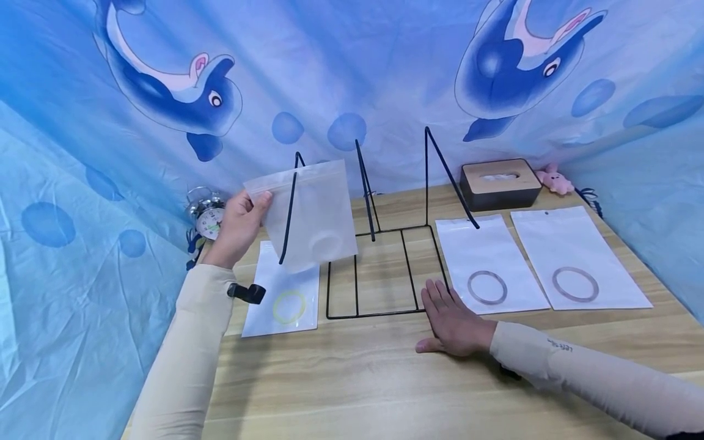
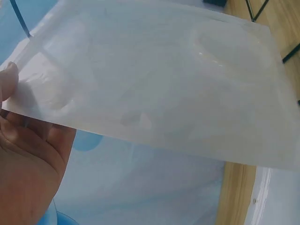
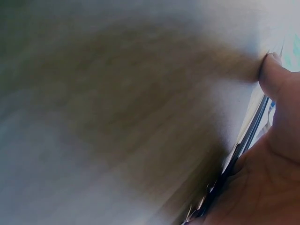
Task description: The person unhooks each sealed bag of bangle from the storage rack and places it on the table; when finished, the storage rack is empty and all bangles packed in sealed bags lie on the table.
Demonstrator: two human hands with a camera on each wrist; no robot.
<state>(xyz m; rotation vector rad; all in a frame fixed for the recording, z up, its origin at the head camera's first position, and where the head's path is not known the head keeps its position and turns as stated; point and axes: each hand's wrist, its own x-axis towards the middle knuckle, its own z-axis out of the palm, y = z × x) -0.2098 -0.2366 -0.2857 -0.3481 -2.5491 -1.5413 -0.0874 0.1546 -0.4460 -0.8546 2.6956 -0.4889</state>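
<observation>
My left hand pinches a translucent frosted zip bag by its upper left corner, thumb in front. The bag hangs raised above the table, behind the left sloping arm of a black wire rack; I cannot tell whether that arm passes through it. A faint round shape shows in its lower part. In the left wrist view the bag fills the upper part. My right hand rests with straight fingers at the front right corner of the rack's base, fingertips touching the wire.
Left of the rack lies a white bag with a yellow-green ring. Two white bags with brownish rings lie at right. Behind stand an alarm clock, a tissue box and a pink plush toy. Dolphin-printed curtains surround the table.
</observation>
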